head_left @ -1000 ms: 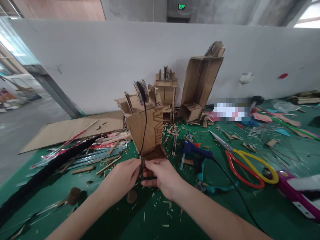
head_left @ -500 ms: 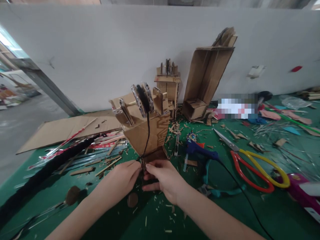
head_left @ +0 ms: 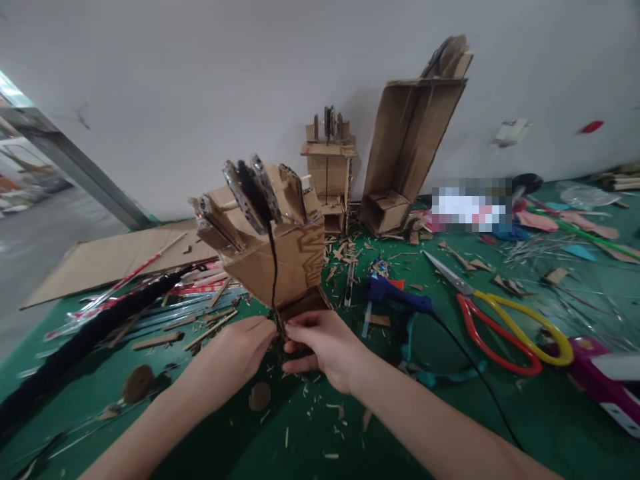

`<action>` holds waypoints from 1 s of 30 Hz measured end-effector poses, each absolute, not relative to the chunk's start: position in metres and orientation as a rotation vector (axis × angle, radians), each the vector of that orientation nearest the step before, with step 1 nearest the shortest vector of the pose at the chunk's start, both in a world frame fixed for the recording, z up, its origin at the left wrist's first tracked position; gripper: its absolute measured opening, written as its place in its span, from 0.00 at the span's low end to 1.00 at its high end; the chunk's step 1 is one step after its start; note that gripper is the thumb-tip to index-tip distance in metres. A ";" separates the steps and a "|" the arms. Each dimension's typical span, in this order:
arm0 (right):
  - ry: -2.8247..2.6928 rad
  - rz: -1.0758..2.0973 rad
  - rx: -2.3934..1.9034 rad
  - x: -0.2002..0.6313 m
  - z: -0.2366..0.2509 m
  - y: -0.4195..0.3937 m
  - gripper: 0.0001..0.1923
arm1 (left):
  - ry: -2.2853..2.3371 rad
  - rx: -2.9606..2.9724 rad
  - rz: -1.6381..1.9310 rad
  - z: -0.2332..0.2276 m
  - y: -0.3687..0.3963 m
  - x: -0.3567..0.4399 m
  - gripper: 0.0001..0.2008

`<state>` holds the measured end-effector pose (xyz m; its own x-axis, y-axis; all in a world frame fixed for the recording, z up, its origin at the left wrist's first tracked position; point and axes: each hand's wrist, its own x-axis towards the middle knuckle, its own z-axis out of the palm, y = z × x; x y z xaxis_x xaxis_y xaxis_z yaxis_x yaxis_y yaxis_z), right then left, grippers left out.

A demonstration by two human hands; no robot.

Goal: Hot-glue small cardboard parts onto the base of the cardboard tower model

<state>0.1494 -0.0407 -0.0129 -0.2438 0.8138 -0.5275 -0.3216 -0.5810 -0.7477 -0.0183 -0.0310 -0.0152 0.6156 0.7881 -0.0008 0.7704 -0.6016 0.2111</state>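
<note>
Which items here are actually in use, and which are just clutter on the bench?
In use:
left hand
right hand
cardboard model
black cord

Lying about:
scissors
blue glue gun
two more cardboard models
flat cardboard sheet

We see a brown matt corrugated-cardboard tower (head_left: 280, 257) with rough cut edges and a thin black cord (head_left: 273, 267) down its front. At three o'clock from it lie scissors with dull metal blades and glossy red and yellow plastic handles (head_left: 500, 320). The green surface (head_left: 310, 440) looks like matt cloth, littered with cardboard scraps.
</note>
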 end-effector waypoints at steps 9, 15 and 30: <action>-0.881 1.817 -1.214 0.151 -0.018 -0.043 0.03 | 1.286 2.642 0.162 -0.014 -0.031 -0.017 0.13; -0.874 1.863 -1.211 0.152 -0.021 -0.040 0.03 | 1.262 2.639 0.159 -0.018 -0.028 -0.018 0.13; -1.091 1.752 -1.215 0.151 -0.025 -0.042 0.08 | 1.403 2.567 0.253 -0.004 -0.030 -0.019 0.14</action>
<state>0.1510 -0.0416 -0.0254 -0.2881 0.8975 -0.3340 -0.0960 -0.3741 -0.9224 -0.0187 -0.0301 -0.0038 0.5335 0.8443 0.0516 0.8091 -0.5271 0.2599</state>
